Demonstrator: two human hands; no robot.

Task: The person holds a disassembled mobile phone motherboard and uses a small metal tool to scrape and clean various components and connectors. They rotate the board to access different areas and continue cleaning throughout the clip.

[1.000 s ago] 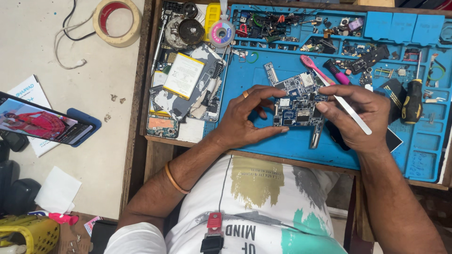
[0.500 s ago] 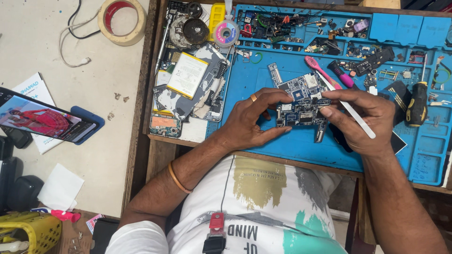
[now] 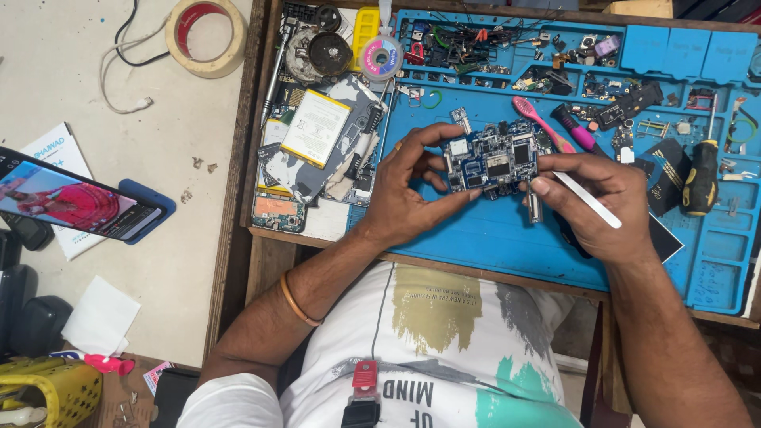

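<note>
A person sits at a wooden bench and holds a small blue circuit board with silver and black chips [image 3: 493, 165] up above a big blue rubber work mat [image 3: 507, 238]. The left hand [image 3: 408, 190] has its fingers curled round the left edge of the board, with the thumb under it and the fingertips on top, so it grips the board tight. The right hand [image 3: 598, 202] pinches the right edge of the board with its thumb and first finger, and its other fingers are folded round a thin white stick tool [image 3: 588, 201] that points away to the right. The board is between the two hands, near the middle of the mat. Just behind the board lies a pink toothbrush [image 3: 543, 123], and to the right a screwdriver with a black and yellow handle [image 3: 701, 179] rests on the mat. A small round spool with a pink rim [image 3: 381, 57] sits at the top of the mat. To the left of the mat are a flat white and yellow phone battery [image 3: 315, 128] and a roll of tan tape [image 3: 208, 35]. Far to the left, a phone with a lit screen [image 3: 75, 206] leans on a blue stand.
</note>
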